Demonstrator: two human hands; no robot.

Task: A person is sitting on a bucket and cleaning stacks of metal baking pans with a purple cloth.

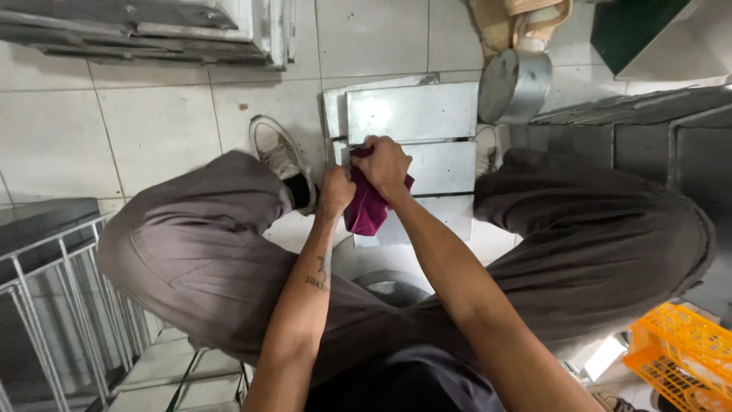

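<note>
Both hands are gripping a dark red cloth point(367, 204), left hand point(336, 191) and right hand point(385, 166) fingers clamped on it, rubbing the near-left corner of a metal sheet point(415, 114) lying on the floor point(152, 114) between the knees.

Soft matt magenta cloth point(367, 207), dull brushed metal plates point(415, 113), glossy pale floor tiles point(53, 137).

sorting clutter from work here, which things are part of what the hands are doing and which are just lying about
In use:
- left hand and right hand, both gripping the cloth
- dark red cloth
- metal panels on the floor, which the cloth is pressed against

Lying about:
- round metal pot
- orange crate
- wire rack
- stacked metal frames
</note>
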